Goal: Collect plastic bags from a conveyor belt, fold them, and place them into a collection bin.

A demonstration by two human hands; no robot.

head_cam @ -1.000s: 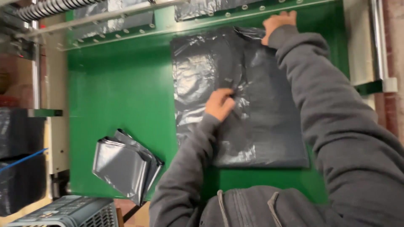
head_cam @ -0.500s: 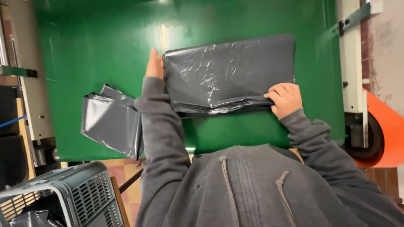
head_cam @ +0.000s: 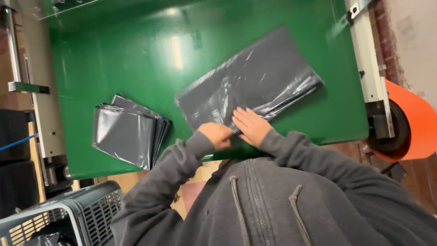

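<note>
While it lies slantwise across the middle of the table, a folded dark grey plastic bag (head_cam: 248, 93), glossy and creased, has both of the person's hands at its near edge. Its long sides run from lower left to upper right, and its far right corner points toward the table's right side. The right hand (head_cam: 251, 126) lies flat on the near edge of the bag, fingers stretched out together and pressing down on the plastic, gripping nothing. The left hand (head_cam: 217, 135) sits just beside it, touching or nearly touching it, curled into a loose fist at the bag's near edge; whether its fingers pinch the plastic cannot be told, since they are tucked under. Both arms wear grey sleeves of a zipped hooded sweatshirt (head_cam: 268, 200) that fills the bottom of the view.

Beneath the bag is a flat, bright green table surface (head_cam: 114, 54) with light glare near its top. Well to the left of the bag, on the same green surface, rests a small stack of folded dark grey plastic bags (head_cam: 127, 131), fanned slightly at the corners. At the lower left stands a grey slotted plastic crate (head_cam: 77, 214). On the right, beyond a pale metal frame rail (head_cam: 368, 64), is a large orange roll (head_cam: 412, 123) with a black hub.
</note>
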